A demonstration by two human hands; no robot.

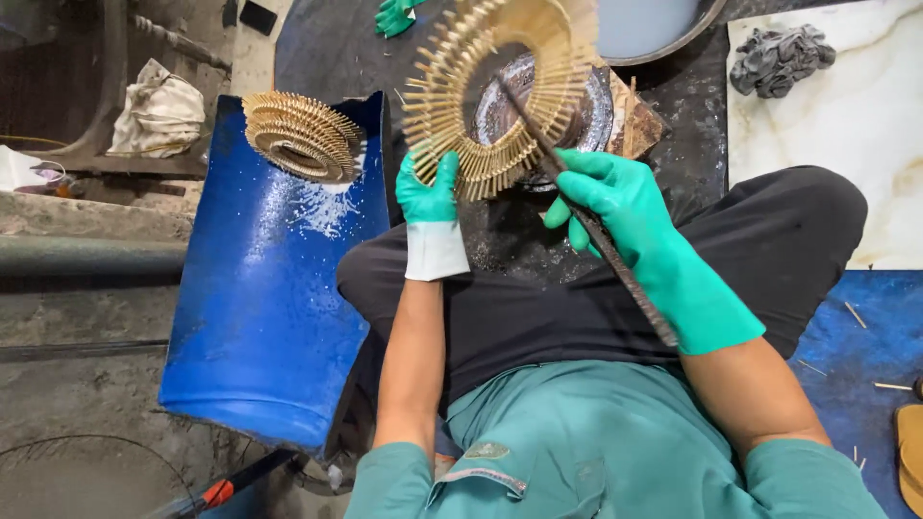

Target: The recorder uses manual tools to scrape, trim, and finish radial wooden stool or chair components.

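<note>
Head view: you are sitting beside a blue barrel half (pixel 260 317) that is carrying a stack of wooden spoke rings (pixel 301 135). Your left hand (pixel 430 197) is gripping, fingers clenched, the lower edge of a sunburst ring of wooden sticks (pixel 486 86) raised over a dark round plate (pixel 591 106). Your right hand (pixel 615 197) is grasping a thin dark rod (pixel 586 216) crossing the ring's opening.

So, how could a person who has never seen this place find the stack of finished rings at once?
Look for the big blue sheet lying left of the seated person's legs. At its top edge sits the stack of golden spiky rings, beside white splashes. Unlike the similar ring in the gloved left hand, it lies flat and untouched.
</note>
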